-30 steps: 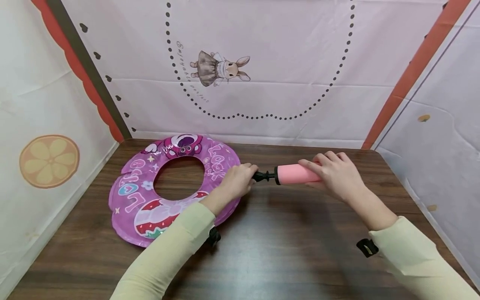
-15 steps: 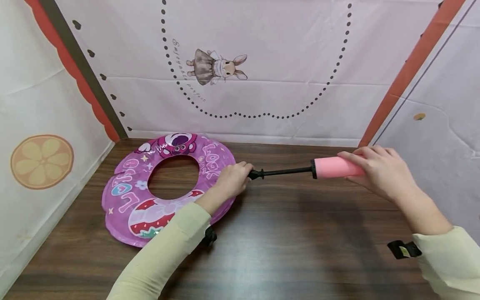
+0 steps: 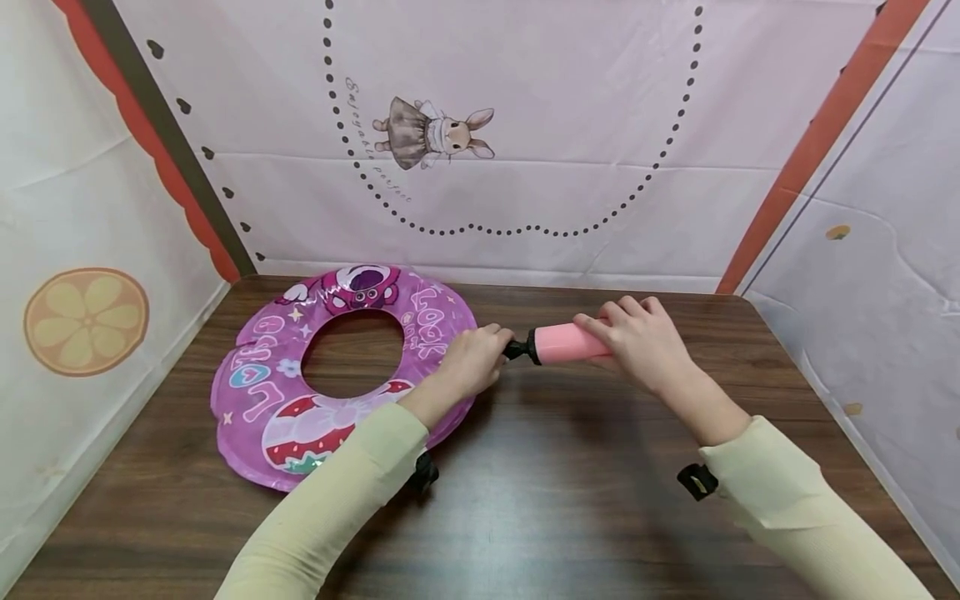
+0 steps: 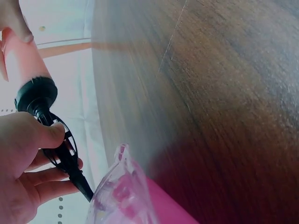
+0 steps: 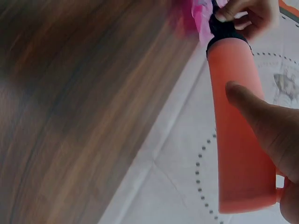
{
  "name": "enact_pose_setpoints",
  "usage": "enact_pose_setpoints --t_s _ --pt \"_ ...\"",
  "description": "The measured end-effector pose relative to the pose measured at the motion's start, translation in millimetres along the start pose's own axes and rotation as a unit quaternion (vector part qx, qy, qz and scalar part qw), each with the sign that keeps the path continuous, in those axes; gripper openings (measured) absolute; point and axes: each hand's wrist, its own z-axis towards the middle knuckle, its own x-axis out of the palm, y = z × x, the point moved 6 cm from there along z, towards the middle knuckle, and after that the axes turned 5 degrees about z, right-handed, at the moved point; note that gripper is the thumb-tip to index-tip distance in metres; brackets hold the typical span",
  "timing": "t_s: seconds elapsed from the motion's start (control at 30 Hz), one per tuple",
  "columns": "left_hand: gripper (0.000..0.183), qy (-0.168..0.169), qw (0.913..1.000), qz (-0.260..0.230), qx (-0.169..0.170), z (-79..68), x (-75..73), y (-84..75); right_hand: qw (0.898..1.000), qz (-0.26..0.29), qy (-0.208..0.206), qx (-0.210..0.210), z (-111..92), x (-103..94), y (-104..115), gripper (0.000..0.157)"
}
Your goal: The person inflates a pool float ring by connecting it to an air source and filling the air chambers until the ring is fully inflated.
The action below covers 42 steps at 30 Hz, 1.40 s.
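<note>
A pink hand pump (image 3: 566,343) with a black end lies level between both hands, above the table. My right hand (image 3: 641,346) grips its pink barrel, thumb along the side in the right wrist view. The left hand (image 3: 472,362) holds the pump's black handle (image 4: 63,149), fingers curled round it. From that handle a tapered black nozzle (image 4: 81,184) points into the clear plastic valve area of a purple swim ring (image 3: 236,417). The ring looks fairly plump, with some creases at its left edge. In the head view the left hand hides the nozzle and valve.
The ring lies on a dark wood table (image 3: 525,500), left of the middle. Printed cloth walls (image 3: 600,125) stand along the back and both sides. A black wrist camera (image 3: 697,481) hangs below the right cuff.
My right hand drew the pump barrel out to the right, baring a long black rod, then pushed it back left against the handle. The left hand stayed nearly in place at the ring.
</note>
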Motion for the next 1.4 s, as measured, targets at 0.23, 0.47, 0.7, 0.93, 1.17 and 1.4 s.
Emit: enact_pose_setpoints --t_s 0.23,0.47,0.7,0.93,1.17,1.4 --pt "0.023 0.014 0.9999 -0.006 -0.003 0.0 1.9 1.3 0.999 0.021 -0.028 -0.007 -5.9 2.7 -3.4 0.055" --pt "0.026 0.054 0.9985 -0.004 -0.011 0.5 5.1 1.4 0.999 0.052 -0.014 0.004 -30.0 -7.6 -27.6 0.059" --pt "0.028 0.053 0.9983 0.002 -0.022 1.4 5.6 3.7 0.996 0.067 0.019 0.057 -55.6 -33.0 -65.6 0.065" --pt "0.025 0.021 0.9993 0.021 -0.024 2.9 3.8 5.4 0.995 0.062 0.021 0.08 -59.9 -38.8 -74.4 0.066" --pt "0.028 0.002 0.9998 0.02 0.0 4.4 2.2 -1.2 0.999 0.028 -0.026 -0.001 -28.5 -13.6 -28.4 0.057" --pt "0.026 -0.012 0.9999 0.008 0.002 3.1 2.0 -3.4 1.0 0.017 -0.02 -0.007 -9.9 -0.5 -5.8 0.058"
